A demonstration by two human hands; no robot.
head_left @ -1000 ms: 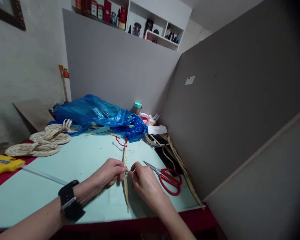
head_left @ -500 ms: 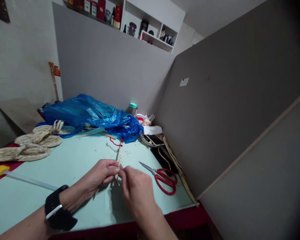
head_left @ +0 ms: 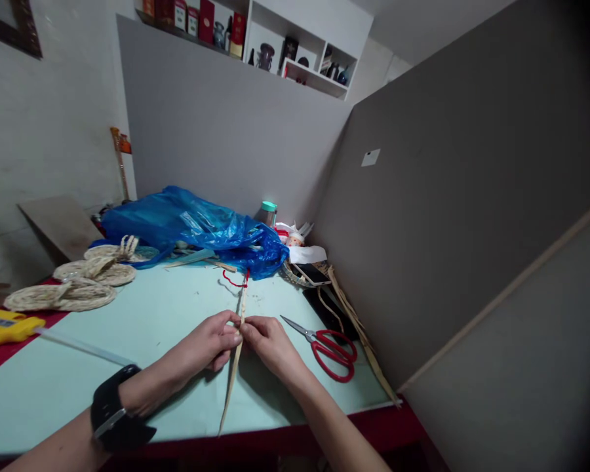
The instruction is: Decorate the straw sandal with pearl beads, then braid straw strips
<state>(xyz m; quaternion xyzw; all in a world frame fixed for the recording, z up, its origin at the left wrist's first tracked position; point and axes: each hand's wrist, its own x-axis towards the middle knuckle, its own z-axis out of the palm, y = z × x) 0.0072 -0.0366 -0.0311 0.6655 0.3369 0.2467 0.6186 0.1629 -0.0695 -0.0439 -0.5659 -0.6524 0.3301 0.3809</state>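
A pale dried straw braid [head_left: 244, 298] runs away from me, its far end tied with red yarn [head_left: 235, 284]. My left hand [head_left: 215, 339] pinches the braid's near end from the left. From the right, my right hand [head_left: 265, 339] grips the same spot with thumb and forefinger, the two hands touching or nearly so. Below the fingers a loose flat straw strip [head_left: 233, 377] hangs toward the table's front edge. Just right of my right hand lie red-handled scissors [head_left: 324, 345], blades pointing to the far left. The exact crossing of strands between my fingertips is hidden.
Several woven straw sandals [head_left: 63, 295] and a yellow glue gun [head_left: 10, 326] with a clear stick lie at left. A blue plastic bag [head_left: 191, 223] spreads across the back. Long dried leaves [head_left: 364, 334] line the right edge beside a dark partition [head_left: 447, 196].
My right hand has lowered and turned its fingers in beside my left. The loose strip now hangs straight down between the hands. The view has shifted slightly left.
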